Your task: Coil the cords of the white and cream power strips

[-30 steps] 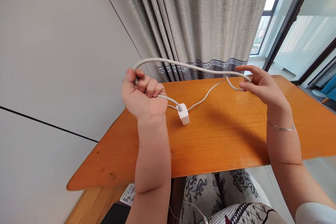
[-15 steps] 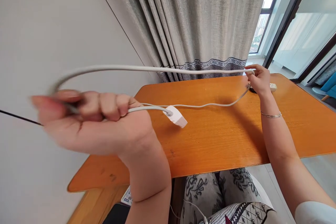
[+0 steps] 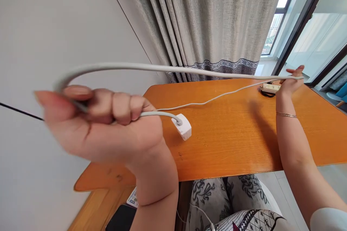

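The left hand [image 3: 108, 126] curls snugly around the white cable [image 3: 173, 68], the white adapter [image 3: 183, 127] near its wrist, and gentle, even tension should avoid kinks across the tabletop [image 3: 230, 133] to the right hand [image 3: 291, 83], whose grip I cannot tell.

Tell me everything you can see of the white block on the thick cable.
The white block is small and boxy with softened edges, and looks like smooth plastic. The thick cable enters one end through a short collar and leads back into the left hand. The block is tilted, against the orange-brown tabletop; whether it touches that is unclear. Neither hand touches the block.
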{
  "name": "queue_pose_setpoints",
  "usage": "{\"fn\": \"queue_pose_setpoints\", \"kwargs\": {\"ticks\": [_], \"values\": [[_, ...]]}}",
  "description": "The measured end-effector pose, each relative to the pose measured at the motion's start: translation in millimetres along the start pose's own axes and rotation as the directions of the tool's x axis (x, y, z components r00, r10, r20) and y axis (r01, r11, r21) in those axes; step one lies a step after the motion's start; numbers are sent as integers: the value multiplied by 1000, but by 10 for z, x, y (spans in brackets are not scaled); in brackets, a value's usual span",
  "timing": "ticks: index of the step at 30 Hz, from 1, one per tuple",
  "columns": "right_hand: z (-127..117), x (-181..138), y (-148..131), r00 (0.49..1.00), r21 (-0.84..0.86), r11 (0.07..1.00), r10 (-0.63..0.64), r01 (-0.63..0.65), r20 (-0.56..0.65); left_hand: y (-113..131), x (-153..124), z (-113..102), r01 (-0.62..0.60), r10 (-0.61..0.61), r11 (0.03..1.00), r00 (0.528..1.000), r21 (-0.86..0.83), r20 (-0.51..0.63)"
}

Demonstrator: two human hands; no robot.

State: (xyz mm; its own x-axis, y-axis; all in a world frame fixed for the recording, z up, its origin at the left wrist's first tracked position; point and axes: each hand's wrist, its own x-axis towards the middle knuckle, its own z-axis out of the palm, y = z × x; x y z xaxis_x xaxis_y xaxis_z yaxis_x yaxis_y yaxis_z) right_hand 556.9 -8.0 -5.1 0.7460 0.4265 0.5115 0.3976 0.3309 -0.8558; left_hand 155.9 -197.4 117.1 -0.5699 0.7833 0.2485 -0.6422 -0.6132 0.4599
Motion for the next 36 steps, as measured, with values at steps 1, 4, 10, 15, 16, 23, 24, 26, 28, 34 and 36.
{"fn": "queue_pose_setpoints", "kwargs": {"ticks": [1, 4, 10, 15, 16, 23, 24, 26, 28, 34, 36], "values": [[-5, 45, -28, 991, 122, 990, 90, -78, -97, -47, 0, 68, -18, 18, 1000, 1000, -16, -22], [-15, 110, -102, 964, 274, 947, 215, -166, -159, -171, 58, 154, 7, -7, 1000, 999, -20, -34], [-99, 34, -91, 961, 51, 969, 231, -241, 152, -265, 222, 57, 191, -193, 980, 980, 48, 55], [-219, -120, -90, 839, -296, 950, 82, 97, 538, -269, 248, 56, 179, -193, 975, 976, 134, 96], [-238, -151, -122, 782, -409, 880, 72, 242, 619, -273, 246, 61, 167, -186, 973, 976, 161, 110], [-258, -585, -844, 536, -242, 808, -106, 538, 838, -375, 200, 80, 186, -258, 925, 948, 330, 188], [-247, -704, -983, 476, -81, 884, -169, 461, 863, -398, 192, 74, 191, -269, 921, 942, 341, 201], [-221, -967, -1225, 352, 185, 955, -259, 232, 899, -448, 178, 54, 196, -292, 914, 926, 356, 238], [-196, -1216, -1390, 187, 325, 945, -324, 30, 927, -506, 169, 26, 213, -331, 901, 901, 378, 281], [-132, -1497, -1494, 288, 358, 873, -267, -332, 920, -712, 163, -37, 293, -455, 852, 825, 434, 335], [-123, -1441, -1506, 504, 436, 827, -224, -354, 834, -803, 139, -58, 311, -503, 833, 770, 458, 392]]}}
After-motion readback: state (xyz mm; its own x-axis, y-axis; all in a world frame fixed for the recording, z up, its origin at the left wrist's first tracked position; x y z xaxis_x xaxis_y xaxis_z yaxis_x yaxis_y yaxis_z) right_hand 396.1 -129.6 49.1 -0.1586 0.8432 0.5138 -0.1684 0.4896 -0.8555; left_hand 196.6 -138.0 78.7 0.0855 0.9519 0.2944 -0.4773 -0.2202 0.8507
